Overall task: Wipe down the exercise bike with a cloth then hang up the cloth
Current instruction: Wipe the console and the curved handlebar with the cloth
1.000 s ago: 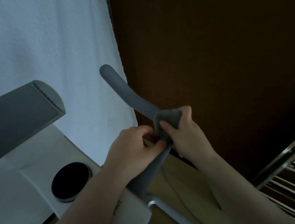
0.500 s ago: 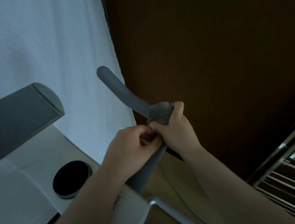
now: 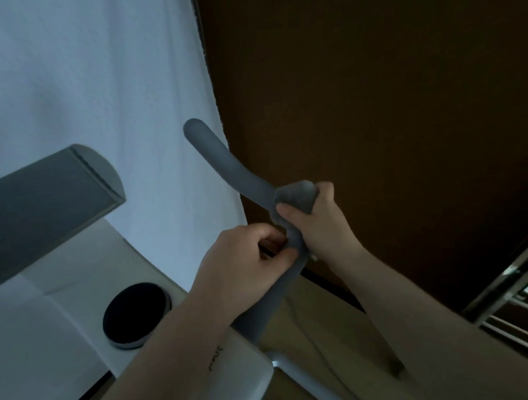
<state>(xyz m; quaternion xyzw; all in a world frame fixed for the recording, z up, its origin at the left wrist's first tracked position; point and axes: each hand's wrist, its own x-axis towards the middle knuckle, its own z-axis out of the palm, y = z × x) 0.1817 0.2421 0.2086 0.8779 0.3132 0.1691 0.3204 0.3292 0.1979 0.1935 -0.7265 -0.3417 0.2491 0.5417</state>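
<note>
Grey cloth (image 3: 296,196) — grey handlebar (image 3: 219,165), white sheet (image 3: 77,73).

Dim, underexposed picture with a cool blue cast. The white curtain (image 3: 79,89) at left is the brightest area; the brown wall (image 3: 373,72) sinks into murk. Soft focus throughout, with wide-angle bending at the edges.

We see a tan floor (image 3: 330,330) below, the bike's white frame (image 3: 72,320) standing on it.
</note>
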